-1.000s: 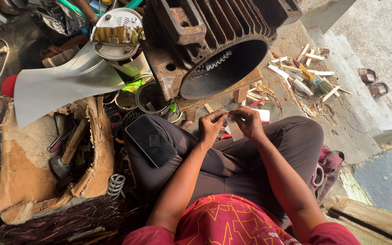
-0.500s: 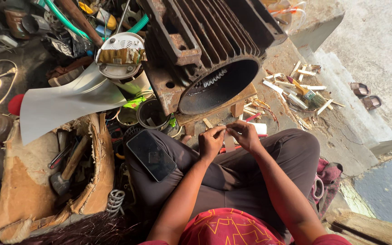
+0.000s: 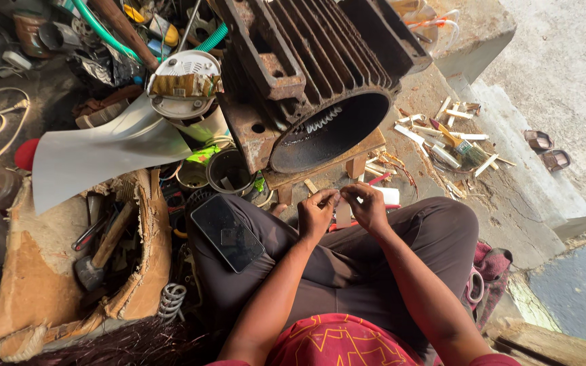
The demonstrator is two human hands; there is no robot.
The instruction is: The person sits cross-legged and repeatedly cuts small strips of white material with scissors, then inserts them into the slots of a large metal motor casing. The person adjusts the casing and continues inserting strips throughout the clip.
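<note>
I sit cross-legged on the floor in dark trousers. My left hand (image 3: 317, 215) and my right hand (image 3: 367, 207) meet above my lap, both pinching a small pale paper strip (image 3: 342, 211) between their fingers. Just beyond them a large rusty finned motor housing (image 3: 306, 74) lies on its side on a wooden block (image 3: 334, 166), its open bore facing me. A black phone (image 3: 227, 232) rests on my left thigh.
A grey fan blade (image 3: 103, 152) with its hub lies at the left, over a torn sack holding a hammer (image 3: 103, 251). Cans, hoses and scrap crowd the far left. Pale slips and a brush (image 3: 452, 135) lie scattered at the right, sandals (image 3: 547, 149) beyond.
The view has shifted slightly, so the housing sits higher in the frame. Both hands stay together over my lap, working the pale strip with small finger movements.
</note>
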